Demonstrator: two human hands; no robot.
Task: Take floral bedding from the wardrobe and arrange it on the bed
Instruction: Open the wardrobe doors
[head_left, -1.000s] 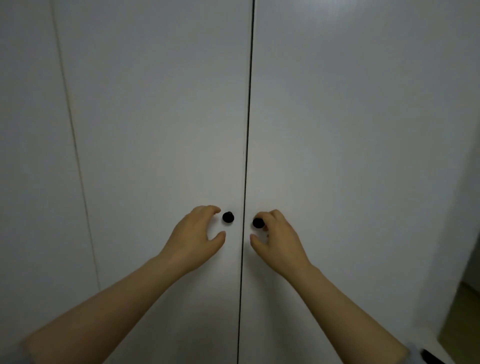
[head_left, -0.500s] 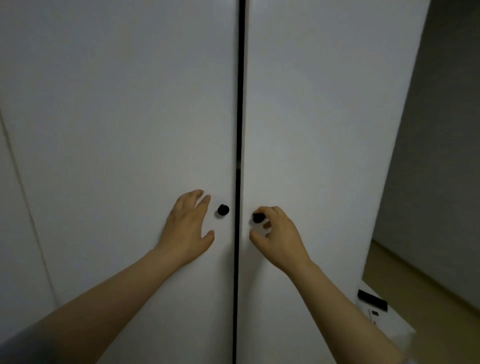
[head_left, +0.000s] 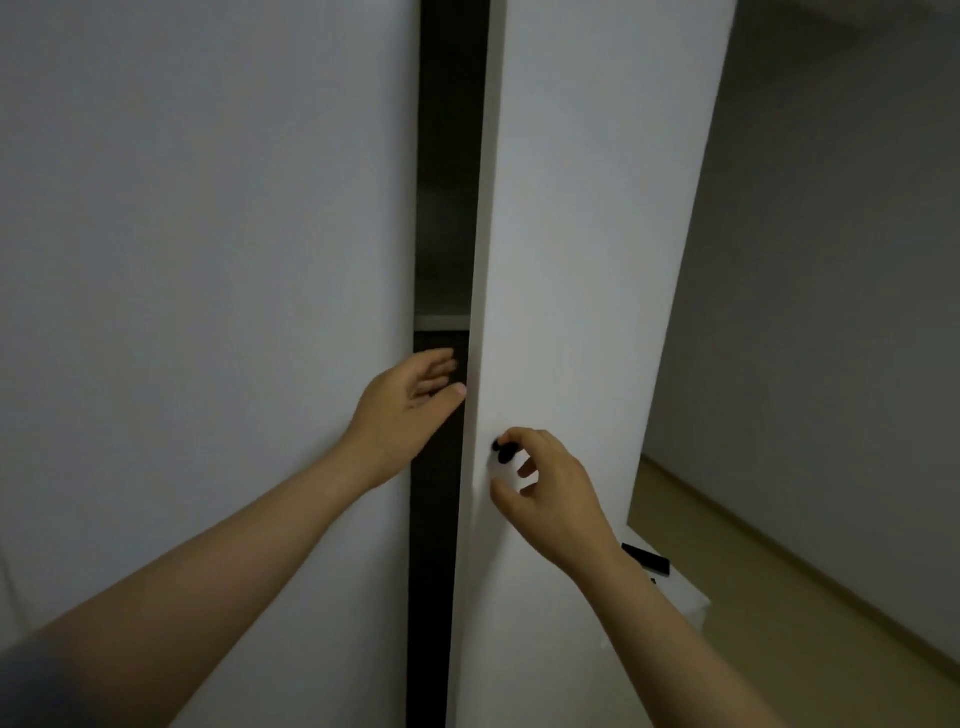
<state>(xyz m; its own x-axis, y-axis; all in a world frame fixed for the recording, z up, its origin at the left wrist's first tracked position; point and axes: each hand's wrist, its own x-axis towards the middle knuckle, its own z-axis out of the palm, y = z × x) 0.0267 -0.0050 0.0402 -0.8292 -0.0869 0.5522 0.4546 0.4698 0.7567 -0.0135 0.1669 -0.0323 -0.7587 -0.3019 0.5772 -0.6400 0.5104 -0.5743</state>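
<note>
A white wardrobe fills the view. Its right door (head_left: 587, 234) stands partly swung out, and my right hand (head_left: 550, 493) pinches that door's small black knob (head_left: 503, 451). The left door (head_left: 208, 260) looks flush. My left hand (head_left: 405, 405) is spread, fingers reaching into the dark gap (head_left: 447, 182) at the left door's edge and hiding that door's knob. Inside the gap I see only darkness and one pale shelf edge (head_left: 441, 321). No floral bedding and no bed are visible.
To the right, past the open door, a grey wall (head_left: 841, 312) meets a tan floor (head_left: 779, 597). A low white unit (head_left: 680, 597) with a small black object (head_left: 647, 558) on top sits right of my right forearm.
The right door has swung out, widening the thin seam into a broad dark gap. My left hand moved from beside the left knob to the gap's edge. The view shifted right.
</note>
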